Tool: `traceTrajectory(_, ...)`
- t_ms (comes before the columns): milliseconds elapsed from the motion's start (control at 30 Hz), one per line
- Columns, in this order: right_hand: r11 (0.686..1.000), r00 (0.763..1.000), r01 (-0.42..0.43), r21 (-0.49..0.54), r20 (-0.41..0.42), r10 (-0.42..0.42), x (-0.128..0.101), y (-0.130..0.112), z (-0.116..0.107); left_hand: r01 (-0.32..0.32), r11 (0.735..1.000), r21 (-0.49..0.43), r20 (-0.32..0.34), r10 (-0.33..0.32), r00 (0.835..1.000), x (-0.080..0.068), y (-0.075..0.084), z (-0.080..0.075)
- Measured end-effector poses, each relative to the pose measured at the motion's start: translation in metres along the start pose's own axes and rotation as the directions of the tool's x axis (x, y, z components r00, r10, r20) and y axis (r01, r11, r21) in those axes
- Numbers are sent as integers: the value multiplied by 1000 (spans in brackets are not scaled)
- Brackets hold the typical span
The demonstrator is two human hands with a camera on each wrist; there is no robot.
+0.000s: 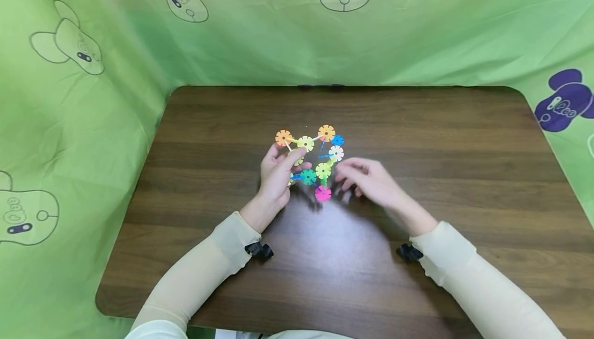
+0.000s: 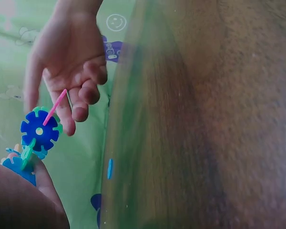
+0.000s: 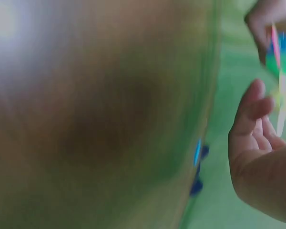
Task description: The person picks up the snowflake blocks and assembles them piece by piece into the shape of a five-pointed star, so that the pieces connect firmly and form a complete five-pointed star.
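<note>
A toy structure (image 1: 323,170) of colourful toothed discs joined by thin sticks stands at the middle of the brown table (image 1: 417,122). My left hand (image 1: 291,164) grips its left side, thumb and fingers curled round the sticks near the yellow disc (image 1: 305,143). My right hand (image 1: 347,175) hovers just right of the structure, blurred, its fingers loosely curled and holding nothing. In the left wrist view a blue disc (image 2: 39,131) with a pink stick (image 2: 55,107) sits in front of the right hand (image 2: 71,62). The right wrist view is blurred; the right hand (image 3: 260,152) lies below the structure (image 3: 282,62).
Green printed cloth (image 1: 93,97) walls in the table at the back and both sides. Bare wood lies all round the structure. A small black clip (image 1: 259,250) sits at each cream sleeve cuff.
</note>
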State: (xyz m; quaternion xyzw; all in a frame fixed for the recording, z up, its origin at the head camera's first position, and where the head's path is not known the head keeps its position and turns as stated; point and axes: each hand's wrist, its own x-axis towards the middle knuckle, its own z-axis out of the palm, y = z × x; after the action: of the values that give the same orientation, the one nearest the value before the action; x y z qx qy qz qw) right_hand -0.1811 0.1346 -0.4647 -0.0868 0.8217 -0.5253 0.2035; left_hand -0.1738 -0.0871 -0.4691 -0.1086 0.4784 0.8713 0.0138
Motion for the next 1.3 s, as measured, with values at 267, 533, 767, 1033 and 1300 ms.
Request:
traceTrajectory(267, 869, 988, -27, -494, -143, -51, 69, 13, -45, 35, 999, 15, -31, -34, 999, -1, 3, -10)
traceTrajectory(533, 762, 994, 4, -647, -82, -75, 88, 13, -45, 57, 998, 41, -23, -56, 998, -1, 5, -8)
traceTrajectory(767, 818, 998, 7, -575, -45, -40, 92, 11, -43, 49, 998, 45, -32, -48, 998, 1, 6, -10)
traceTrajectory(1033, 835, 996, 48, -548, -34, -80, 95, 12, -38, 30, 999, 41, -24, -29, 999, 2, 7, -12)
traceTrajectory(1300, 788, 992, 114, -605, 31, -120, 97, 5, -32, 11, 1000, 2, -7, -11, 1000, 4, 9, -11)
